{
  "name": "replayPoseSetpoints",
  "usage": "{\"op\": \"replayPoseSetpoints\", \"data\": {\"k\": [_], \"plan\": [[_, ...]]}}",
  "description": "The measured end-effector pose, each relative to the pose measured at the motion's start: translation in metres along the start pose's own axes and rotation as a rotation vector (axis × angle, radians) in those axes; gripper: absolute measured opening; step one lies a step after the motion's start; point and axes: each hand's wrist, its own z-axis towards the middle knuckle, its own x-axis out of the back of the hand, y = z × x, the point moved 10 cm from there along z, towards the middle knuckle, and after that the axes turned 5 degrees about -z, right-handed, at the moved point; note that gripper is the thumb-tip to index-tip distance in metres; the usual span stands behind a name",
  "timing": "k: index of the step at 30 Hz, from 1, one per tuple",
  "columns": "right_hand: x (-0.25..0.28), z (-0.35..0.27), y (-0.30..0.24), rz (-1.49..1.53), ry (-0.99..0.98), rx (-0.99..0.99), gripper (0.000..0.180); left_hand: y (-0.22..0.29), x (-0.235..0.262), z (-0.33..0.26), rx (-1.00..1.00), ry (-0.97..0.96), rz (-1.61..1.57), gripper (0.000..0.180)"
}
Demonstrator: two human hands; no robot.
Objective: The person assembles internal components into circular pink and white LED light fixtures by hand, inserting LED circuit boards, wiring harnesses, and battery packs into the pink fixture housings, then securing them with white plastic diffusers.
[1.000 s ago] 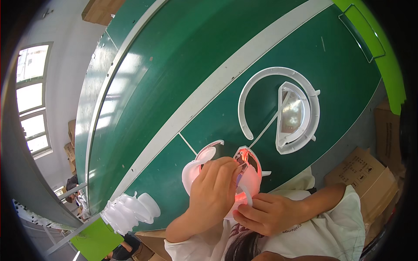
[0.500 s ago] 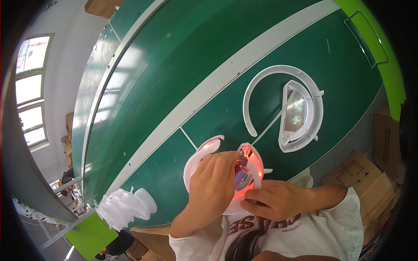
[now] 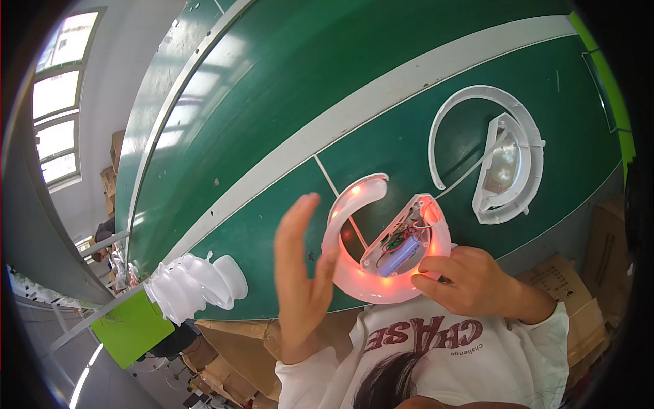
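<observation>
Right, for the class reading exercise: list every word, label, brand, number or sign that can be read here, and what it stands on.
Shirt: large dark red lettering, readable; I won't copy the wording.
Shirt, near that lettering: one small dark line, likewise not copied.
Box at right: dark printed marks, too small to read.
Ring and battery: no readable text shows.

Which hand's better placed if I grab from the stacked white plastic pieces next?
Probably your left hand: it's open and nearer the stacked white plastic pieces, while your right hand holds the red-lit C-shaped housing.
</observation>
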Motion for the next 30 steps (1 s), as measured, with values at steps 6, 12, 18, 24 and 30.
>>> {"op": "replayPoseSetpoints", "data": {"k": [6, 12, 18, 24, 30], "plan": [[-0.002, -0.006, -0.002, -0.025, 0.066, 0.044, 0.024, -0.024, -0.034, -0.022, 0.092, -0.049, -0.298, 0.041], [-0.006, -0.008, -0.004, -0.039, 0.103, 0.067, 0.027, -0.023, -0.031, -0.02, 0.14, -0.078, -0.22, 0.042], [0.053, 0.022, -0.008, -0.087, 0.235, 0.075, 0.041, -0.021, -0.027, -0.014, -0.057, -0.052, -0.141, 0.044], [0.037, 0.095, 0.029, -0.164, 0.145, -0.031, 0.05, -0.064, -0.021, -0.013, 0.249, 0.149, -0.434, 0.036], [0.022, 0.108, 0.033, -0.086, 0.024, 0.058, 0.031, -0.048, -0.02, -0.01, 0.054, 0.18, -0.12, 0.028]]}}
